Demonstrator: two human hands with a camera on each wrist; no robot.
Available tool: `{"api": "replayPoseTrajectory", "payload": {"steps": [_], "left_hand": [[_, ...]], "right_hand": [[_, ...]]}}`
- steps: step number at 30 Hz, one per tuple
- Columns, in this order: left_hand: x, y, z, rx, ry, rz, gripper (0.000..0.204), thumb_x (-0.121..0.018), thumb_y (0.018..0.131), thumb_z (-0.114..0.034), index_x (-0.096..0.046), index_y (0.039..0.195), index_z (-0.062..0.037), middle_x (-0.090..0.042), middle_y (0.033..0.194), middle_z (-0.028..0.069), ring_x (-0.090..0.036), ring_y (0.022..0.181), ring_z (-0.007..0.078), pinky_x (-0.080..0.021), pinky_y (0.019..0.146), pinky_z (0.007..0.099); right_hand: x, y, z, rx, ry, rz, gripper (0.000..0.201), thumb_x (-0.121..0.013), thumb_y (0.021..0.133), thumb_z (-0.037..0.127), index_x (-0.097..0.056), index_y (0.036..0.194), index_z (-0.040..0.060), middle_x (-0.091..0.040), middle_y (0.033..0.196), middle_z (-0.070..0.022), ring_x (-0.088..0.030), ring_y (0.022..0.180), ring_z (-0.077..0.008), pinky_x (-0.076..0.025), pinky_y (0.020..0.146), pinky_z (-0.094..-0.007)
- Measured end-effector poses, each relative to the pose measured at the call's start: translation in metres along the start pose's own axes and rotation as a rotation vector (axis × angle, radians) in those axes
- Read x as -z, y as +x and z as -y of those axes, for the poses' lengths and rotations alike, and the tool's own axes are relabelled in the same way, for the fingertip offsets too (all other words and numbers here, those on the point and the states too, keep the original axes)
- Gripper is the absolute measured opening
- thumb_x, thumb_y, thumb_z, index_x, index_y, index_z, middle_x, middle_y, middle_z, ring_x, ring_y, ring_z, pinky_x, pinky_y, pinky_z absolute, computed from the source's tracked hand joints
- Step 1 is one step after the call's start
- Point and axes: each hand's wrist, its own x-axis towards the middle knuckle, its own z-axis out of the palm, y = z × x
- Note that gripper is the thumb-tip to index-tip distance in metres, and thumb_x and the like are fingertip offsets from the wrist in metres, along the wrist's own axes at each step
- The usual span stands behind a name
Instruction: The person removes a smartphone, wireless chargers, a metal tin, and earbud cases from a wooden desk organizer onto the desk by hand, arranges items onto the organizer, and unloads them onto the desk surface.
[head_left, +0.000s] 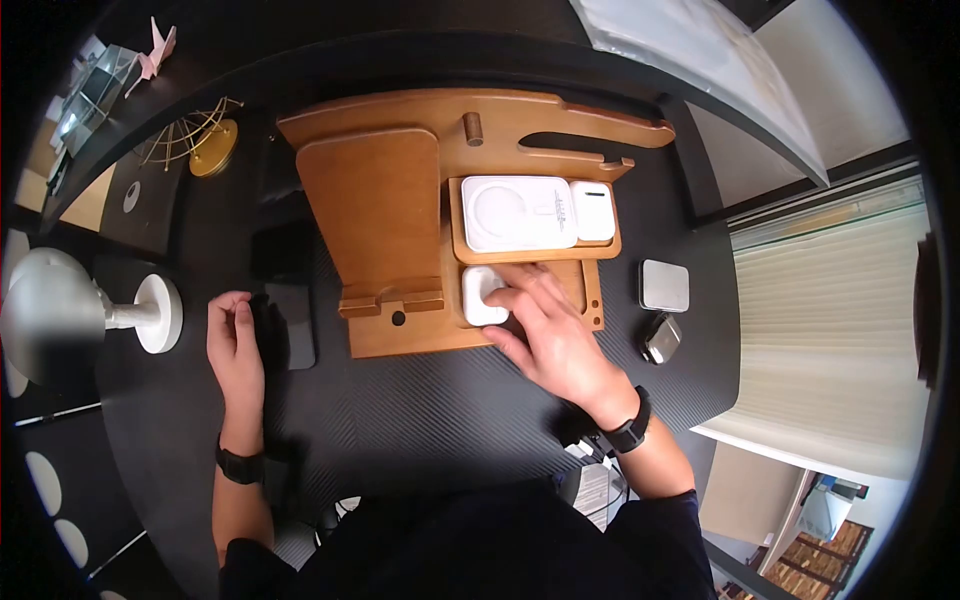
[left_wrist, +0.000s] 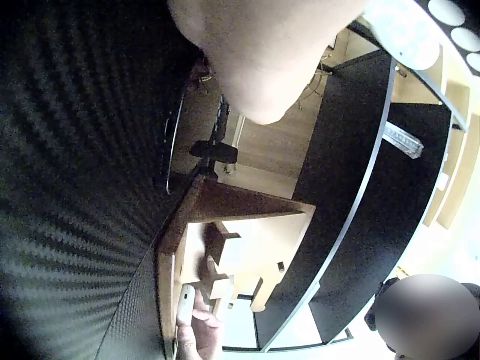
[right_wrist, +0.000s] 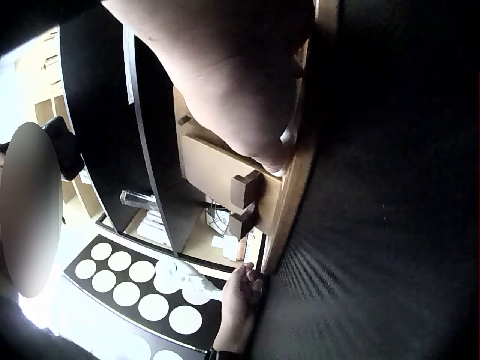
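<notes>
My right hand (head_left: pixel 560 335) is over the lower tray of a wooden desk organizer (head_left: pixel 375 200), its thumb and fingers pinching a white earbud case (head_left: pixel 478 296). The left wrist view shows the case (left_wrist: pixel 186 304) with the right hand (left_wrist: pixel 201 330) just behind it. Part of the case is hidden under the fingers. At the left, my left hand (head_left: pixel 237 335) rests on the dark desk, fingers loosely bent, holding nothing. Beside it lies a flat black phone-like slab (head_left: pixel 290 325). The organizer's upper tray holds a white power bank with a ring mark (head_left: pixel 515 212) and a small white block (head_left: pixel 594 210).
A white lamp (head_left: pixel 157 312) stands left of the left hand. Right of the organizer lie a silver tin (head_left: pixel 664 286) and a small shiny metal object (head_left: pixel 662 338). A gold wire ornament (head_left: pixel 212 148) sits behind, under a dark shelf (head_left: pixel 330 45).
</notes>
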Motion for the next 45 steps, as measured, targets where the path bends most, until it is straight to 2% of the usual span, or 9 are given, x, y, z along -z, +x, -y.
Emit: {"api": "replayPoseTrajectory", "payload": {"steps": [6, 12, 16, 20, 28, 35, 38, 41, 45], "left_hand": [[-0.001, 0.0, -0.001, -0.008, 0.004, -0.009, 0.012, -0.05, 0.104, -0.01, -0.058, 0.104, -0.0007, -0.053, 0.092, -0.0012, -0.046, 0.081, 0.0059, -0.041, 0.076, 0.0206], [0.0, 0.0, 0.002, 0.024, -0.023, 0.0, 0.011, -0.05, 0.103, -0.01, -0.058, 0.105, -0.0016, -0.053, 0.092, -0.0016, -0.045, 0.081, 0.006, -0.04, 0.078, 0.0203], [0.001, 0.0, 0.003, 0.006, -0.007, -0.003, 0.011, -0.05, 0.103, -0.01, -0.058, 0.105, -0.0018, -0.053, 0.093, -0.0017, -0.046, 0.081, 0.006, -0.04, 0.078, 0.0203], [0.0, 0.0, 0.002, -0.004, -0.003, 0.0, 0.011, -0.05, 0.103, -0.01, -0.058, 0.105, -0.0018, -0.053, 0.093, -0.0016, -0.046, 0.082, 0.0059, -0.04, 0.078, 0.0202], [0.0, 0.001, 0.003, -0.001, 0.001, -0.01, 0.012, -0.051, 0.103, -0.01, -0.058, 0.106, -0.0018, -0.054, 0.093, -0.002, -0.047, 0.081, 0.0054, -0.04, 0.076, 0.0197], [0.001, 0.001, 0.009, -0.018, -0.016, -0.003, 0.013, -0.051, 0.103, -0.011, -0.059, 0.106, -0.0012, -0.055, 0.093, -0.0016, -0.047, 0.081, 0.0055, -0.04, 0.076, 0.0201], [0.0, 0.001, 0.005, -0.018, -0.015, -0.013, 0.013, -0.05, 0.104, -0.011, -0.059, 0.106, -0.0012, -0.055, 0.092, -0.0015, -0.047, 0.081, 0.0055, -0.04, 0.076, 0.02], [0.0, 0.0, 0.001, 0.004, -0.016, 0.004, 0.013, -0.051, 0.104, -0.011, -0.059, 0.106, -0.0013, -0.054, 0.092, -0.0017, -0.047, 0.081, 0.0056, -0.04, 0.077, 0.0201], [0.001, 0.0, 0.003, -0.005, 0.034, 0.002, 0.014, -0.05, 0.104, -0.013, -0.059, 0.107, -0.0023, -0.052, 0.09, -0.0028, -0.044, 0.078, 0.0051, -0.038, 0.073, 0.0201]], "right_hand": [[-0.003, -0.002, 0.006, 0.018, 0.001, 0.039, 0.036, -0.072, 0.087, 0.015, -0.054, 0.118, 0.0068, -0.053, 0.135, -0.0183, -0.055, 0.12, -0.0402, -0.039, 0.111, -0.0568], [0.047, -0.032, -0.007, -0.046, -0.021, 0.022, 0.036, -0.061, 0.074, -0.008, -0.061, 0.107, 0.0051, -0.061, 0.123, -0.0177, -0.06, 0.109, -0.0372, -0.049, 0.1, -0.0458], [0.103, -0.056, -0.05, -0.366, -0.223, -0.16, 0.035, -0.055, 0.072, -0.009, -0.065, 0.103, 0.0032, -0.063, 0.121, -0.0176, -0.06, 0.111, -0.0367, -0.05, 0.096, -0.0405], [0.13, -0.081, -0.093, -0.525, -0.25, 0.028, 0.049, -0.055, 0.077, -0.005, -0.063, 0.124, 0.0065, -0.054, 0.137, -0.0204, -0.053, 0.125, -0.0379, -0.046, 0.103, -0.0425], [0.142, -0.095, -0.107, -0.437, -0.2, 0.137, 0.073, -0.058, 0.07, -0.009, -0.05, 0.141, 0.0061, -0.047, 0.148, -0.0175, -0.046, 0.133, -0.0374, -0.042, 0.109, -0.0426], [0.133, -0.087, -0.109, -0.473, -0.271, 0.02, 0.052, -0.071, 0.082, 0.006, -0.056, 0.132, 0.0047, -0.054, 0.137, -0.0177, -0.053, 0.124, -0.0364, -0.045, 0.103, -0.0418], [0.122, -0.073, -0.07, -0.404, -0.554, -0.021, 0.043, -0.07, 0.082, 0.003, -0.06, 0.124, 0.0031, -0.057, 0.13, -0.0181, -0.055, 0.119, -0.0365, -0.046, 0.101, -0.0414], [0.093, -0.05, -0.015, -0.259, -0.208, 0.046, 0.037, -0.057, 0.076, -0.011, -0.065, 0.11, 0.0008, -0.063, 0.121, -0.0171, -0.06, 0.112, -0.0349, -0.052, 0.095, -0.0418], [0.035, -0.022, 0.014, 0.038, -0.051, 0.177, 0.046, -0.057, 0.078, -0.009, -0.063, 0.121, 0.0033, -0.047, 0.146, -0.0163, -0.043, 0.139, -0.0335, -0.04, 0.114, -0.0447]]}}
